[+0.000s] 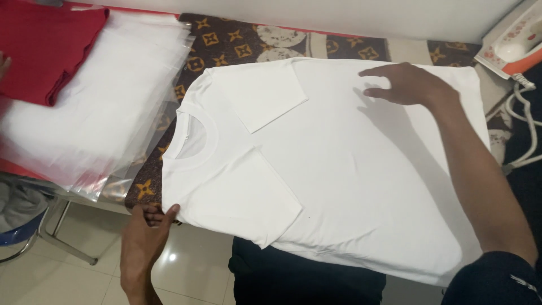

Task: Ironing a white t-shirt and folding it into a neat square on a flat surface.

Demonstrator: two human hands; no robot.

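A white T-shirt (339, 164) lies flat on a patterned brown ironing surface (237, 42), collar to the left, both short sleeves folded inward over the body. My left hand (148, 231) pinches the shirt's near shoulder corner at the board's front edge. My right hand (409, 83) rests palm down, fingers spread, on the far side of the shirt near its lower part.
A stack of clear plastic bags (107, 107) lies at the left, with folded red cloth (45, 48) on its far corner. A white and orange iron (511, 45) with a white cord (528, 130) stands at the far right. Below are tiled floor and a metal frame (62, 237).
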